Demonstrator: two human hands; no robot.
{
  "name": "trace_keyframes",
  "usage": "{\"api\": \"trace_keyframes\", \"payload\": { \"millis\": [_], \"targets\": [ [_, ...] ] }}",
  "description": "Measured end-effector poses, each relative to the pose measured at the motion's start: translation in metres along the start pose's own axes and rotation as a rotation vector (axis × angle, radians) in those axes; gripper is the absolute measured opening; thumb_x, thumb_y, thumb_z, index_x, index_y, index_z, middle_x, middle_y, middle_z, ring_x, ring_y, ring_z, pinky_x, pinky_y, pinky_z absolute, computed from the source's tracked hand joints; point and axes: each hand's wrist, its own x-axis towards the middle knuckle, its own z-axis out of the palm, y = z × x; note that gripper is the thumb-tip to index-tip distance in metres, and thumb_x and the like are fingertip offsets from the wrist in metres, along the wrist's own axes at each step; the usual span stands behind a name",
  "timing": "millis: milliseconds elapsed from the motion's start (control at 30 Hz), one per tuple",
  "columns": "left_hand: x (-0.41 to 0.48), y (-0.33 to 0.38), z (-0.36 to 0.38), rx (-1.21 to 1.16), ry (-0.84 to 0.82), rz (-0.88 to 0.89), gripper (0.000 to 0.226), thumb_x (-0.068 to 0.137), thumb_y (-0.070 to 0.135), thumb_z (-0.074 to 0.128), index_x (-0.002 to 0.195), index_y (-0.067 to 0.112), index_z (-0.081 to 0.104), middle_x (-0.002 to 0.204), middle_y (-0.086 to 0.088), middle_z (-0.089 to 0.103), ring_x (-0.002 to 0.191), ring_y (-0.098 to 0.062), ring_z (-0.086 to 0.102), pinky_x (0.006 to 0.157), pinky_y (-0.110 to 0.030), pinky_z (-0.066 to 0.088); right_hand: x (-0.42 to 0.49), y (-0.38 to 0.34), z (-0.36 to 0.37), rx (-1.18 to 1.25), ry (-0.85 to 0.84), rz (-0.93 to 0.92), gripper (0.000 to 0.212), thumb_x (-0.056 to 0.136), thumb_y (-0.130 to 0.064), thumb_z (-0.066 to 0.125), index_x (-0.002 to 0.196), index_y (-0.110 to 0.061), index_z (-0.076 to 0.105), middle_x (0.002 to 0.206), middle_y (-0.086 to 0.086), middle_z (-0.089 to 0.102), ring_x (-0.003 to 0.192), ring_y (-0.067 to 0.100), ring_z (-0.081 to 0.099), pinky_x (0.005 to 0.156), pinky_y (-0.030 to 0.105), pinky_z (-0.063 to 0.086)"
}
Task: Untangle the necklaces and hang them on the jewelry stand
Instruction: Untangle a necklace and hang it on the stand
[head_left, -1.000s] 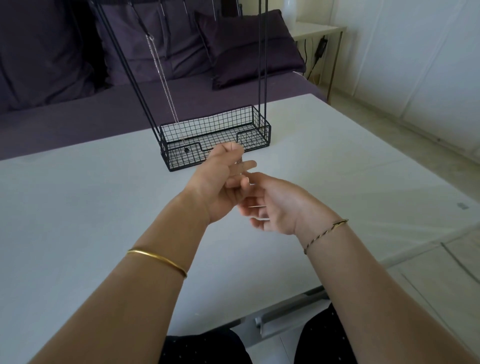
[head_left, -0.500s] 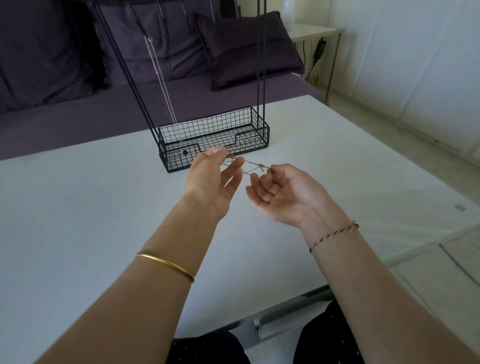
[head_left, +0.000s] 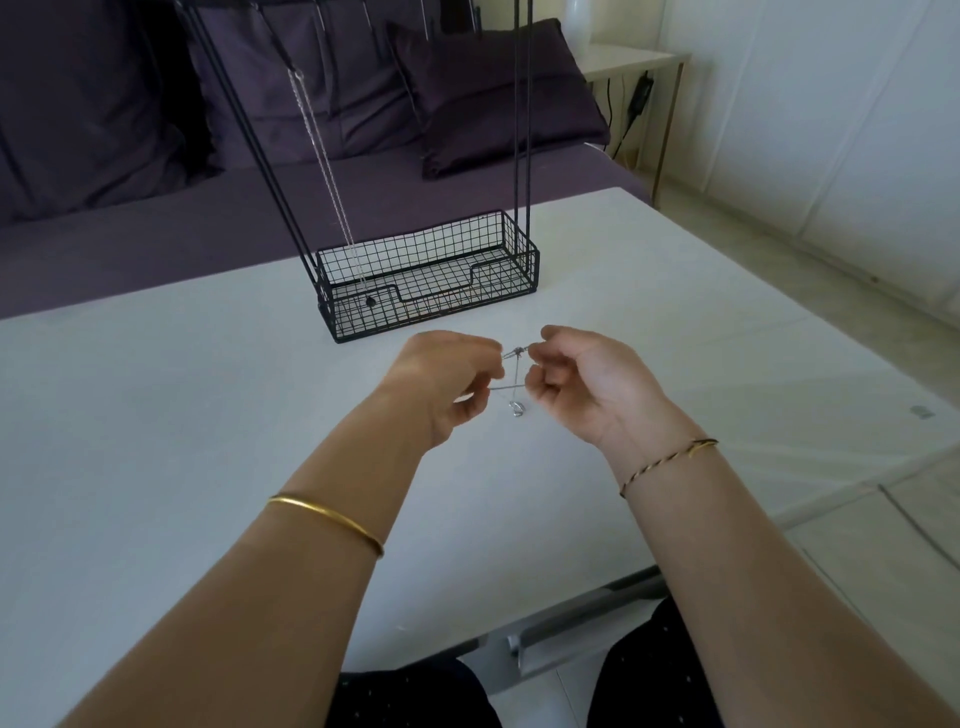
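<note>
1. Nearest the camera, two bare forearms reach forward over the white bench (head_left: 156, 415). The left one wears a gold bangle (head_left: 327, 519) and the right wrist a braided bracelet (head_left: 670, 462).
2. The left hand (head_left: 441, 384) is held above the bench with its fingers curled in, and its fingertips pinch a thin silver chain.
3. The right hand (head_left: 582, 379) faces it, just beside it, palm turned partly up. Its fingers are curled too, and it pinches the same chain at the top.
4. The tangled necklace (head_left: 514, 384) is stretched across the small gap between the two hands. Its strands cross there, and a small ring-like pendant hangs below the crossing, clear of the bench.
5. Beyond the hands stands the black wire jewelry stand (head_left: 426, 275), with its mesh basket on the bench and thin posts rising out of view.
6. A hung necklace (head_left: 332, 182) drops from the stand's top on the left side, and its dark bead reaches down into the basket.
7. Farthest back are a purple sofa (head_left: 156, 223) with cushions (head_left: 493, 93) and a pale side table (head_left: 639, 57).
</note>
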Motion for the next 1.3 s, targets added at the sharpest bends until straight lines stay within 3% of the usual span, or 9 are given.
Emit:
{"api": "trace_keyframes", "payload": {
  "millis": [167,300,467,700,933,1100,1300],
  "targets": [
    [0.0026,-0.0035,0.004,0.262,0.059,0.125,0.015,0.084,-0.003,0.061,0.077,0.01,0.064,0.071,-0.002,0.054,0.058,-0.014,0.042,0.051,-0.02,0.041,-0.0002,0.0028,0.0007,-0.268,0.037,-0.187,0.019,0.086,0.014,0.046,0.088,-0.002,0.056,0.065,0.008,0.045,0.044,0.01,0.042,0.05,0.024,0.053],
    [0.0035,-0.0042,0.0028,0.204,0.08,0.134,0.007,0.089,0.006,0.061,0.083,0.009,0.062,0.07,-0.003,0.056,0.053,-0.01,0.04,0.045,-0.018,0.034,-0.0009,-0.0004,-0.0006,-0.301,0.024,-0.179,0.016,0.085,0.014,0.047,0.084,0.0,0.055,0.07,0.011,0.048,0.055,0.016,0.049,0.051,0.027,0.056],
    [0.0041,-0.0031,0.0024,0.16,0.085,0.146,0.006,0.092,0.012,0.059,0.09,0.009,0.064,0.071,-0.002,0.063,0.05,-0.01,0.037,0.041,-0.015,0.034,-0.005,-0.0008,0.0008,-0.369,-0.084,-0.097,0.01,0.085,0.007,0.056,0.082,0.0,0.061,0.066,0.011,0.054,0.053,0.017,0.051,0.046,0.021,0.048],
    [0.003,-0.0038,0.0024,0.155,0.085,0.16,0.006,0.091,0.01,0.057,0.091,0.009,0.063,0.074,-0.002,0.066,0.047,-0.008,0.041,0.04,-0.015,0.038,-0.0053,0.0051,-0.0005,-0.67,-0.08,-0.318,0.004,0.079,-0.001,0.068,0.077,-0.002,0.064,0.068,0.008,0.06,0.051,0.012,0.047,0.052,0.024,0.042],
    [0.0022,-0.0008,0.0029,0.116,0.075,0.055,0.01,0.09,0.013,0.058,0.093,0.008,0.066,0.066,0.0,0.055,0.048,-0.01,0.039,0.038,-0.013,0.035,-0.0033,0.0021,0.0006,-0.584,-0.028,-0.33,0.018,0.085,-0.002,0.061,0.07,-0.012,0.063,0.062,0.003,0.058,0.048,0.01,0.05,0.048,0.022,0.043],
    [0.0008,-0.0021,0.002,0.171,0.021,0.082,0.014,0.088,0.023,0.067,0.089,0.009,0.067,0.063,0.001,0.046,0.047,-0.009,0.036,0.036,-0.014,0.03,-0.0027,0.0021,-0.0004,-0.574,-0.023,-0.346,0.017,0.085,-0.002,0.061,0.07,-0.01,0.063,0.063,0.004,0.058,0.048,0.01,0.052,0.048,0.022,0.046],
    [0.0017,-0.0019,0.0018,0.158,0.066,0.131,0.009,0.089,0.014,0.063,0.08,0.013,0.059,0.062,0.0,0.05,0.039,-0.007,0.035,0.035,-0.013,0.025,-0.0017,0.0036,-0.0014,-0.567,-0.048,-0.335,0.01,0.087,-0.006,0.064,0.078,-0.002,0.064,0.062,0.007,0.058,0.046,0.011,0.054,0.047,0.02,0.047]
  ]
}}
